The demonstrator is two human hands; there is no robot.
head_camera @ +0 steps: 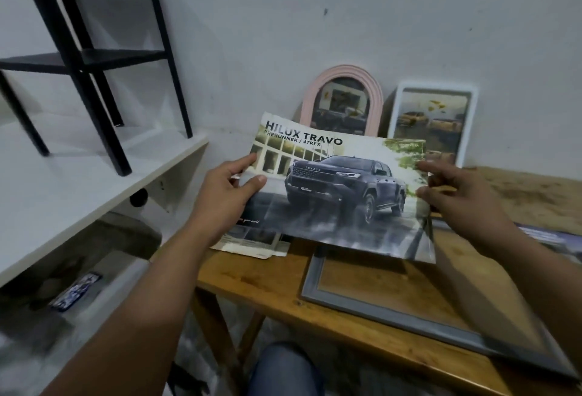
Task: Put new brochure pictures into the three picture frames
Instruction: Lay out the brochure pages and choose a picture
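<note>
A brochure picture (pixel 340 187) of a dark pickup truck, headed "HILUX TRAVO", is held up over the wooden table. My left hand (pixel 228 194) pinches its left edge. My right hand (pixel 456 197) is at its right edge, blurred, fingers spread against the paper. Under the sheet a grey rectangular frame (pixel 387 309) lies flat on the table with only wood showing inside it. Against the wall stand a pink arched frame (pixel 341 80) and a white rectangular frame (pixel 436 118), each with a truck picture in it.
More brochure paper (pixel 252 243) lies on the wooden table (pixel 271 282) under the held sheet, and another print (pixel 551 238) at the right. A white shelf (pixel 94 175) at left carries a black metal stand (pixel 91 58). A phone (pixel 75 291) lies on the lower shelf.
</note>
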